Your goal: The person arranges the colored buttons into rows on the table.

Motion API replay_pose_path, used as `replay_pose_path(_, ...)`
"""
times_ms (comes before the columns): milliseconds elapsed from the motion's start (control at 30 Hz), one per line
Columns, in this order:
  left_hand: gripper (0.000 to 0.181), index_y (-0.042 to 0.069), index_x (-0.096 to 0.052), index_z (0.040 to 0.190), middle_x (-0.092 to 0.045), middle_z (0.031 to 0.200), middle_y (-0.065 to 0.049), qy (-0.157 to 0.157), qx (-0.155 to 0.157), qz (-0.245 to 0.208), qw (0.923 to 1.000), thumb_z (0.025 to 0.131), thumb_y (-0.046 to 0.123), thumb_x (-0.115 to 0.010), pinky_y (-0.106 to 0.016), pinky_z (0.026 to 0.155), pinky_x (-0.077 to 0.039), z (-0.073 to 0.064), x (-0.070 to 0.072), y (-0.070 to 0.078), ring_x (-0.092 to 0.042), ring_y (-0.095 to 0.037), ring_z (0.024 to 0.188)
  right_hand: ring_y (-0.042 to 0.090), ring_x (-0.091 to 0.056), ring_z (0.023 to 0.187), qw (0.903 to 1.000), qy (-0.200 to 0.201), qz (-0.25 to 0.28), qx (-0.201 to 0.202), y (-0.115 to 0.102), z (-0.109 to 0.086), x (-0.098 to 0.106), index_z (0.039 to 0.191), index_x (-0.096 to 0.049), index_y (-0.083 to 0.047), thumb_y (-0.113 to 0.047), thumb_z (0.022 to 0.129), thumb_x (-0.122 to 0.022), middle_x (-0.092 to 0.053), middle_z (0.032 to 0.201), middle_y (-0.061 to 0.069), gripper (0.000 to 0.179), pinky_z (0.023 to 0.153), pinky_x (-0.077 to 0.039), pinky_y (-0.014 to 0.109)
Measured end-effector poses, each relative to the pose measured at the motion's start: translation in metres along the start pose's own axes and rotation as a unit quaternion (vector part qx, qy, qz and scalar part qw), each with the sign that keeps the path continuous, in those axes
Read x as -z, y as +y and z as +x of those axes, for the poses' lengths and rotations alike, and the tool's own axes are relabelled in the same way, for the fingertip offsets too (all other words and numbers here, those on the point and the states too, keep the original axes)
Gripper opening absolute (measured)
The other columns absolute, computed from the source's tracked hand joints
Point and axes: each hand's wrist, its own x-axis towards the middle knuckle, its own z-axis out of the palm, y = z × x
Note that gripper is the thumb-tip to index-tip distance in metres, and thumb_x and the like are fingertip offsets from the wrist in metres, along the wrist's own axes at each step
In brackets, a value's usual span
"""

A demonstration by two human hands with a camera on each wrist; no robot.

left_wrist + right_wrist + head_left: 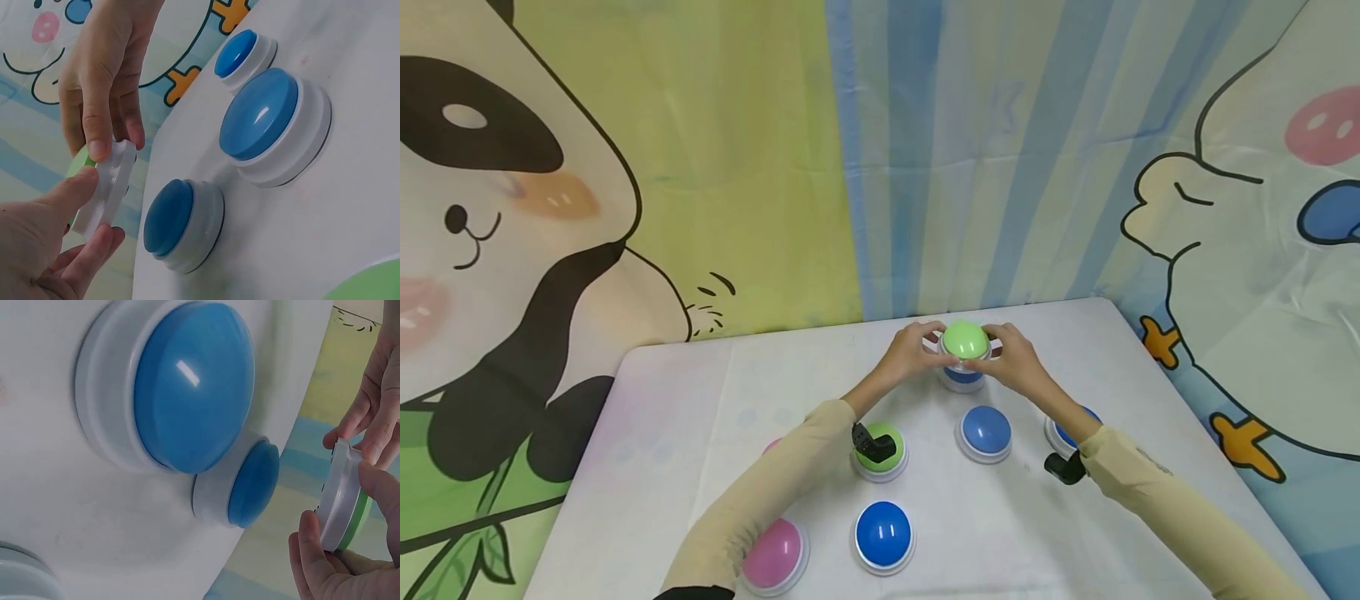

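A green push button (966,340) with a white base is held between both hands at the back of the table. My left hand (915,351) pinches its left side, thumb at the front, and my right hand (1011,357) pinches the right side. In the left wrist view the white base (107,190) shows edge-on, clear of the table, with fingers of both hands (103,81) at its rim. Just under it in the head view stands a blue button (962,378), partly covered. The right wrist view shows the same green rim (357,519) between the hands.
Nearer me stand a blue button (987,430), a green button (891,437), another blue button (883,535) and a pink button (775,554). My right forearm partly covers a further blue button (1063,433). A cartoon curtain (775,167) hangs behind the white table (685,400).
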Motion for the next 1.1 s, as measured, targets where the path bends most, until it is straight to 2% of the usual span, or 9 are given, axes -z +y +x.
replay_pose_path(233,0.050,0.016,-0.063,0.118,-0.065,0.111,-0.007,-0.005,0.004,-0.012,0.9999,0.075,0.034,-0.083,-0.022,0.074,-0.053,-0.014,-0.001,0.006,-0.063,-0.020,0.103,0.038,-0.060,0.106,0.9999,0.012,0.006,0.005,-0.004,-0.016,0.000,0.133,-0.048,0.006,-0.025,0.079,-0.080,-0.052,0.124,0.023,0.070,0.086,-0.057,0.043)
replay_pose_path(400,0.051,0.016,-0.062,0.118,-0.062,0.111,-0.008,-0.010,0.005,-0.020,0.9997,0.075,0.033,-0.083,-0.019,0.070,-0.053,-0.028,-0.003,0.011,-0.064,-0.017,0.094,0.037,-0.060,0.106,0.9998,0.016,0.002,0.006,-0.006,-0.030,-0.001,0.133,-0.048,0.005,-0.027,0.078,-0.081,-0.052,0.127,0.024,0.071,0.085,-0.058,0.043)
replay_pose_path(633,0.054,0.014,-0.061,0.120,-0.060,0.107,-0.008,-0.022,-0.005,-0.033,0.9992,0.075,0.034,-0.083,-0.016,0.065,-0.053,-0.047,-0.007,0.024,-0.063,-0.011,0.081,0.037,-0.061,0.105,0.9998,0.021,-0.001,0.005,-0.008,-0.053,0.002,0.132,-0.047,0.004,-0.030,0.078,-0.082,-0.052,0.127,0.024,0.073,0.083,-0.059,0.043)
replay_pose_path(833,0.057,0.013,-0.061,0.121,-0.059,0.107,-0.006,-0.037,-0.016,-0.026,0.9988,0.074,0.035,-0.084,-0.014,0.066,-0.051,-0.062,-0.012,0.034,-0.059,-0.007,0.082,0.035,-0.063,0.102,0.9998,0.014,0.010,-0.002,-0.004,-0.075,0.002,0.130,-0.048,0.003,-0.033,0.077,-0.082,-0.052,0.125,0.022,0.072,0.076,-0.060,0.039)
replay_pose_path(1033,0.057,0.011,-0.060,0.122,-0.061,0.111,-0.006,-0.053,-0.029,-0.040,0.9974,0.075,0.034,-0.084,-0.012,0.064,-0.052,-0.075,-0.021,0.039,-0.062,-0.003,0.077,0.029,-0.064,0.094,0.9994,0.031,-0.005,0.017,-0.003,-0.096,0.003,0.124,-0.052,0.002,-0.031,0.074,-0.084,-0.055,0.119,0.019,0.068,0.071,-0.060,0.033)
replay_pose_path(1100,0.057,0.011,-0.059,0.122,-0.062,0.112,-0.006,-0.052,-0.042,-0.039,0.9970,0.074,0.033,-0.084,-0.012,0.064,-0.051,-0.080,-0.023,0.040,-0.061,-0.003,0.079,0.026,-0.064,0.091,0.9990,0.035,-0.009,0.026,-0.004,-0.103,0.003,0.122,-0.053,0.002,-0.030,0.073,-0.085,-0.056,0.117,0.018,0.067,0.070,-0.060,0.031)
